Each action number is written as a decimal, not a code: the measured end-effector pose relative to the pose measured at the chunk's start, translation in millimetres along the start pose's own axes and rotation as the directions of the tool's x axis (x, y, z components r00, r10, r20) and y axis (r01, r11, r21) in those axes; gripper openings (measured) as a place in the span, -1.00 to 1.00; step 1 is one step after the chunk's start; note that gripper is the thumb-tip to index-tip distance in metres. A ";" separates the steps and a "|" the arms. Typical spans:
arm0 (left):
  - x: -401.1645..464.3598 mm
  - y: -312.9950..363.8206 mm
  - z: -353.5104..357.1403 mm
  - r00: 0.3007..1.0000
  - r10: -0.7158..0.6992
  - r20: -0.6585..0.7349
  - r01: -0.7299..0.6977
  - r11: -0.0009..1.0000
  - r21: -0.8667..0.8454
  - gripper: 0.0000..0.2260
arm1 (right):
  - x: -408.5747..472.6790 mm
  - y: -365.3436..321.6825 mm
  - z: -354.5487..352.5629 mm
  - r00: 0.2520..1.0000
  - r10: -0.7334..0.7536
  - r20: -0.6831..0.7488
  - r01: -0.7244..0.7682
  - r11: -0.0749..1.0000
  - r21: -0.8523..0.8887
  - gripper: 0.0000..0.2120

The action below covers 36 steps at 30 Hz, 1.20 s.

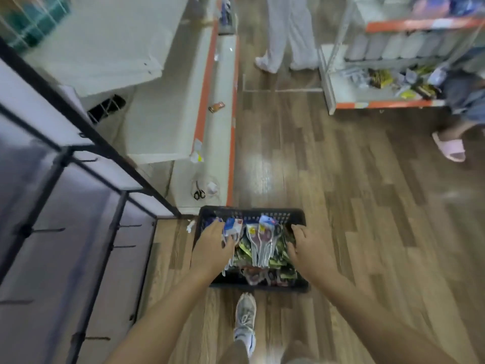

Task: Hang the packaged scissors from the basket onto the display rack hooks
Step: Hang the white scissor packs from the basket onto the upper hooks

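- Position: the black basket stands on the wood floor, and the packaged scissors lie in it in a loose, overlapping heap. The display rack stands to the left, with bare hooks projecting from its uprights.
- Left hand: reaches into the left side of the basket, fingers curled over a blue-and-white pack. It appears to grip that pack (the underside of the fingers is hidden, so the hold cannot be confirmed as secure).
- Right hand: rests on the right side of the heap with fingers bent downward. Whether it pinches a pack or only presses on the pile cannot be told.
- Risk, entanglement: the packs overlap. Lifting one may drag its neighbours up and spill them over the basket rim onto the floor.
- Risk, weak hold: a pack taken by one slippery edge may swing or slip out on the way to the rack.
- Risk, hook alignment: the hooks are thin and the hang hole is not visible here. A tilted pack may miss the tip, or the card may tear.
- Risk, footing: the person's shoe is just beside the near wall of the basket. A step toward the rack could knock it.
- Risk, traffic: other people's feet stand in the aisle well apart from the basket (a possible distraction only).
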State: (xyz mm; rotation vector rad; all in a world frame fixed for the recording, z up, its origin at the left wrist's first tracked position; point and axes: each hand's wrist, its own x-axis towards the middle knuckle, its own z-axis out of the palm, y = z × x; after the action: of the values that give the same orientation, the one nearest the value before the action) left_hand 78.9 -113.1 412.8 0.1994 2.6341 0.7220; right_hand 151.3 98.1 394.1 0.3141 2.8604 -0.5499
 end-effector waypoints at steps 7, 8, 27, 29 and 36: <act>63.5 -47.1 55.1 0.989 -0.048 0.138 0.049 0.999 -0.007 -0.72 | 42.8 29.3 82.2 0.982 0.162 0.096 -0.168 0.984 0.056 -0.71; 74.8 -53.8 67.1 0.987 -0.065 0.146 0.068 0.998 -0.012 -0.75 | 52.0 33.6 94.6 0.983 0.152 0.104 -0.158 0.986 0.051 -0.68; 265.0 -178.7 364.2 0.961 -0.192 0.197 0.207 0.977 -0.059 -0.73 | 232.3 155.1 397.4 0.965 0.166 0.201 -0.211 0.951 0.228 -0.55; 279.6 -181.4 383.4 0.966 -0.227 0.124 0.244 0.959 -0.144 -0.77 | 247.0 162.0 414.6 0.968 0.163 0.189 -0.211 0.941 0.266 -0.55; 300.8 -184.7 405.1 0.940 -0.341 -0.007 0.323 0.897 -0.300 -0.62 | 275.5 170.4 443.3 0.925 0.351 0.145 -0.377 0.803 0.461 -0.14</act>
State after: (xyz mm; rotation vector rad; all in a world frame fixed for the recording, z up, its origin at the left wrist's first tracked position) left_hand -32.6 -14.1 -103.4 -0.3559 2.4786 0.9943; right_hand 3.6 128.2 -133.8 0.8946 2.4684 -1.1612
